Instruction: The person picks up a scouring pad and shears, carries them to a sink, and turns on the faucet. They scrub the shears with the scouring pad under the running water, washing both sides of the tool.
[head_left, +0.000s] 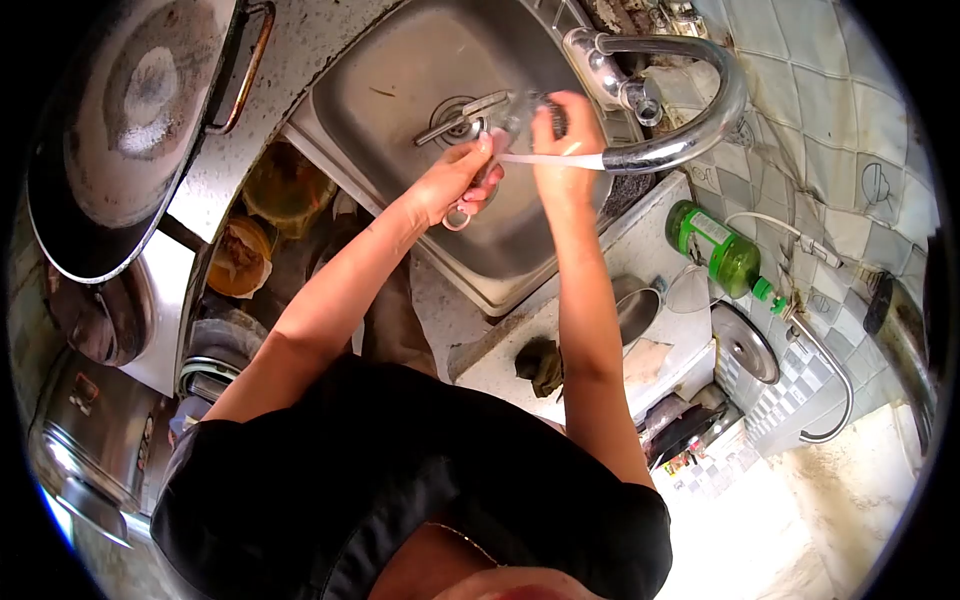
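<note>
Over the sink (400,65), my left hand (462,183) is closed round a utensil whose handle ends in a ring (457,218). The utensil's far end is blurred and greyish, so its kind cannot be made out. My right hand (568,135) is closed on a dark scrubber (556,118) beside that far end. A stream of water (545,160) runs from the curved faucet (665,155) between my hands, toward my left hand. Below, metal utensils (436,130) lie across the drain (455,112) in the sink.
A large blackened pan (150,110) stands on the counter at left. Right of the sink are a green bottle (715,245), a metal cup (636,310) and a dark crumpled cloth (540,366). Buckets (240,257) sit below the counter at left. Tiled wall (800,100) bounds the right.
</note>
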